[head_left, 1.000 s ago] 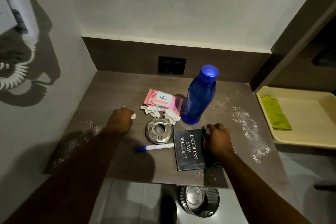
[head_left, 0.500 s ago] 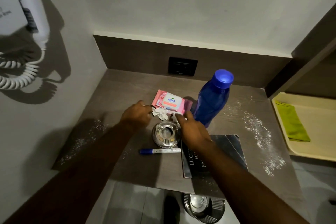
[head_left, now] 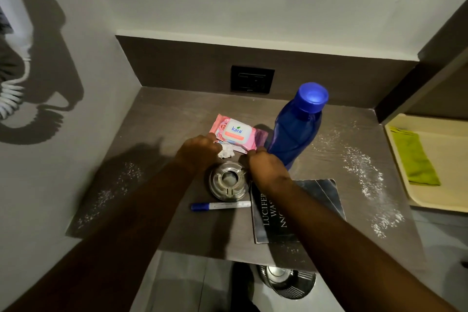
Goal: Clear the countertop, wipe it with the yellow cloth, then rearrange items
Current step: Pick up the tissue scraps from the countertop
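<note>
Both hands work the crumpled tissue (head_left: 226, 152): our left hand (head_left: 200, 151) pinches it, right hand (head_left: 263, 167) looks clenched; featherlight, soft, so we'd scoop it whole.

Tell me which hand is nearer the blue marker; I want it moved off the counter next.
Right, narrowly. The right hand is above the blue marker, by its white end; the left hand is farther back, at the wipes pack.

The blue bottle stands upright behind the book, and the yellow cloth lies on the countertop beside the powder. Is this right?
Not quite. The head view shows the cloth lying in the cream tray to the right of the countertop, not on it. The rest holds: the bottle stands upright behind the book.
</note>
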Demonstrator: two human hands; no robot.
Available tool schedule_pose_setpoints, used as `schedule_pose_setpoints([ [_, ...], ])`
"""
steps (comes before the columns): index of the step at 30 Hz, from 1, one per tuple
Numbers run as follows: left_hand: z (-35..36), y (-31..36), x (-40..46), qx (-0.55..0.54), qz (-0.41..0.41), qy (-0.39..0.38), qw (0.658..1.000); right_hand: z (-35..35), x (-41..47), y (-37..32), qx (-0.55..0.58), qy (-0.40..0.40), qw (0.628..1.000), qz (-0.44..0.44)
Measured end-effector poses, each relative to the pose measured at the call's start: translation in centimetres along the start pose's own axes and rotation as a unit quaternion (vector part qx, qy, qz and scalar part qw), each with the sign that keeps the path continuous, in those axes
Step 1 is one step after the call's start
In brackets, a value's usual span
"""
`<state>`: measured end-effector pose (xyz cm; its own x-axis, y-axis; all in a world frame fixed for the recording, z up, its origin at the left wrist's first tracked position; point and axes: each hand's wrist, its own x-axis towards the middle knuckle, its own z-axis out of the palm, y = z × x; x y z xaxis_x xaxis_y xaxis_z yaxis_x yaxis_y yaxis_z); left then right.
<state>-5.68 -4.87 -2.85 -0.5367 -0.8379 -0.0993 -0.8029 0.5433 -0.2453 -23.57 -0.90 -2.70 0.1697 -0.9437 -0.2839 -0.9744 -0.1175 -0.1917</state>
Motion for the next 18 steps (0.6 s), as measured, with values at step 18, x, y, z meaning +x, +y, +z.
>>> schedule_pose_setpoints([
  [18, -4.0, 11.9, -14.8, -0.727, -0.223, 0.077, 0.645, 3.2, -20.4, 3.8, 0.517, 0.152, 0.83, 0.143],
])
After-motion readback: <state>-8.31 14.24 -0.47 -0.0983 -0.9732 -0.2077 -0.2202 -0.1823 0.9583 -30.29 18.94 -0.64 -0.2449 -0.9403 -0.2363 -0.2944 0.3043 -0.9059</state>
